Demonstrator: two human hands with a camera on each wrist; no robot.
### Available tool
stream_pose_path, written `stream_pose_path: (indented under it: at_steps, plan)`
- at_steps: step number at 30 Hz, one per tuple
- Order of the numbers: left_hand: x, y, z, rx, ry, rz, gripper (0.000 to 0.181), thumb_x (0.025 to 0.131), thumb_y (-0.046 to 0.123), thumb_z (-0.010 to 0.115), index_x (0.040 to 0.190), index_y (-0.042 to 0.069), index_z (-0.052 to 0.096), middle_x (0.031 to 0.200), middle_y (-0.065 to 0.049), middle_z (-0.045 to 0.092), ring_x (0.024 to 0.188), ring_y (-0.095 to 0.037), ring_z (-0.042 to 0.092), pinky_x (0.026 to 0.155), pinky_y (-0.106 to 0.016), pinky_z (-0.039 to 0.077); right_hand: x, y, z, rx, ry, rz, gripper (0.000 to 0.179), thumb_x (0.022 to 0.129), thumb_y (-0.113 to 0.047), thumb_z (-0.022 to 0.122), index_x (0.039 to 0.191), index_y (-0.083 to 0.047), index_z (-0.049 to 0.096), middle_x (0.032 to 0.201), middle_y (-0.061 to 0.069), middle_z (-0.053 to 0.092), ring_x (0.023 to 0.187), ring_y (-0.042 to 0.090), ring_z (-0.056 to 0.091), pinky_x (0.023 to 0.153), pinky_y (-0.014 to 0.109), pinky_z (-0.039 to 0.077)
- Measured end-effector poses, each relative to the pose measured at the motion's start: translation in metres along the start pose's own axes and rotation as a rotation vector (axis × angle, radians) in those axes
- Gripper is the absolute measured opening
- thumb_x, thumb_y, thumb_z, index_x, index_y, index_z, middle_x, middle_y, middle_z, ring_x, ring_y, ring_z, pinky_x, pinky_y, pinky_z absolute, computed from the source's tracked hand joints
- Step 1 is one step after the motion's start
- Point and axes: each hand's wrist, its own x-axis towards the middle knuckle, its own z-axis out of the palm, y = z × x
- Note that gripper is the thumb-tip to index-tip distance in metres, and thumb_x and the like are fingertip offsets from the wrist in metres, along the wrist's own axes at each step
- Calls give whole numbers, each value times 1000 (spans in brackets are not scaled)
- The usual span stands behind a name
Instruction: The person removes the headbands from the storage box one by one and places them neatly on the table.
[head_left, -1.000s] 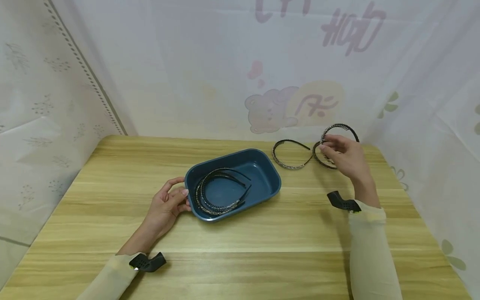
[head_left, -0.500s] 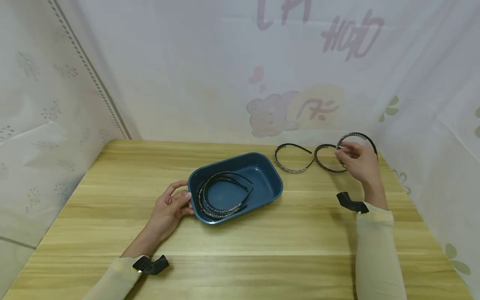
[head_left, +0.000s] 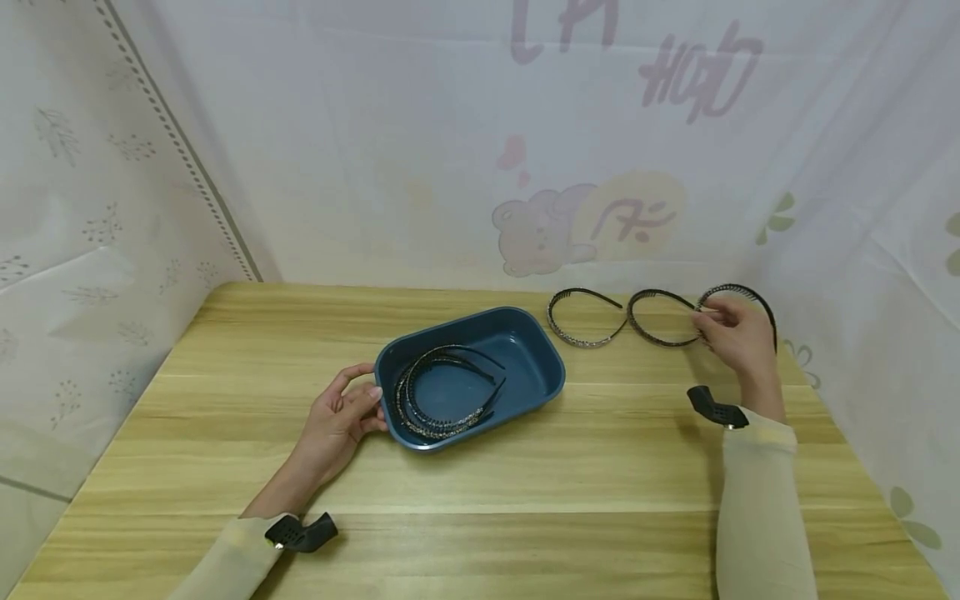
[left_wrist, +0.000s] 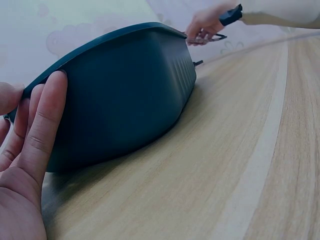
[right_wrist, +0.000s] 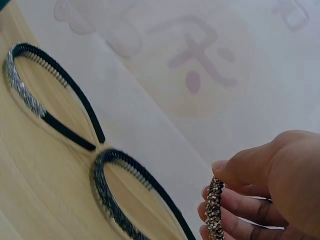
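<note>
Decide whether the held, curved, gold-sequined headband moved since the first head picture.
Yes: the headband moved right and down, away from the printed purple bear on the white backdrop.

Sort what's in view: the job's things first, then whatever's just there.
In the job:
headband in the right hand
blue tray the left hand grips
headbands inside it
two headbands outside it

Just there:
wooden table
printed cloth
black wrist devices

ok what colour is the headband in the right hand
The headband is glittery gold and black, seen best in the right wrist view.
</note>
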Motion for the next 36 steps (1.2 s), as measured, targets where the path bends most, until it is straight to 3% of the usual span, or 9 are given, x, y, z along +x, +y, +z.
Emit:
stream_pose_path:
  at_steps: [3, 10, 13, 19, 21, 25, 28, 31, 36]
  plan:
    - [0, 0, 0, -1, 3, -5, 34, 106, -1, 51, 136, 12, 45, 89, 3, 72, 76, -8, 70, 67, -23, 64, 0, 8, -2, -25, 12, 37, 63, 100, -53, 57, 147, -10, 55, 133, 20, 66, 91, -5, 51, 78, 20, 47]
    - [-1, 1, 0, 2, -1, -2, 34, 106, 0, 52, 137, 11, 45, 91, 3, 72, 76, -8, 69, 67, -23, 64, 0, 29, -5, -43, 33, 98, 67, 101, -56, 54, 147, -8, 55, 135, 22, 63, 120, 33, 57, 89, 39, 51]
    - [-1, 1, 0, 1, -4, -3, 34, 106, 1, 52, 137, 11, 45, 92, 2, 72, 76, -8, 70, 68, -23, 64, 0, 38, -6, -50, 34, 125, 66, 102, -55, 53, 149, -8, 53, 137, 23, 63, 119, 33, 58, 89, 39, 52]
    - [-1, 1, 0, -6, -11, 3, 33, 106, 0, 51, 137, 11, 46, 92, 2, 73, 76, -8, 70, 68, -23, 65, 1, 52, -4, -68, 32, 155, 60, 103, -49, 54, 148, -9, 54, 133, 17, 68, 91, 3, 56, 82, 27, 47]
    - [-1, 1, 0, -9, -14, 4, 33, 106, 0, 51, 137, 12, 46, 93, 2, 73, 77, -8, 70, 68, -23, 65, 1, 55, -3, -59, 33, 162, 59, 103, -50, 55, 146, -9, 56, 124, 11, 71, 90, 1, 54, 80, 24, 47]
    - [-1, 1, 0, -13, -20, 6, 34, 106, -1, 50, 137, 11, 45, 94, 2, 73, 77, -9, 70, 69, -23, 65, 1, 60, 1, -21, 38, 195, 59, 102, -51, 55, 145, -11, 57, 117, 2, 66, 103, 15, 57, 82, 28, 48]
    - [-1, 0, 0, -13, -23, 7, 34, 106, -1, 49, 138, 11, 45, 94, 1, 73, 78, -9, 70, 69, -23, 65, 0, 61, 3, 6, 37, 208, 60, 103, -50, 53, 146, -9, 56, 129, 13, 64, 121, 32, 56, 97, 44, 52]
    - [-1, 0, 0, -6, -22, 6, 34, 106, 0, 50, 138, 11, 45, 94, 1, 73, 78, -9, 70, 69, -23, 65, 0, 62, 3, 19, 25, 205, 60, 104, -49, 51, 147, -7, 55, 142, 23, 58, 136, 43, 48, 112, 60, 43]
    - [-1, 1, -1, 23, 3, -9, 35, 106, 2, 52, 139, 13, 45, 94, 2, 72, 77, -9, 70, 68, -23, 65, -1, 61, 3, 16, 27, 195, 57, 105, -46, 50, 144, -6, 57, 144, 25, 57, 140, 46, 45, 116, 63, 39]
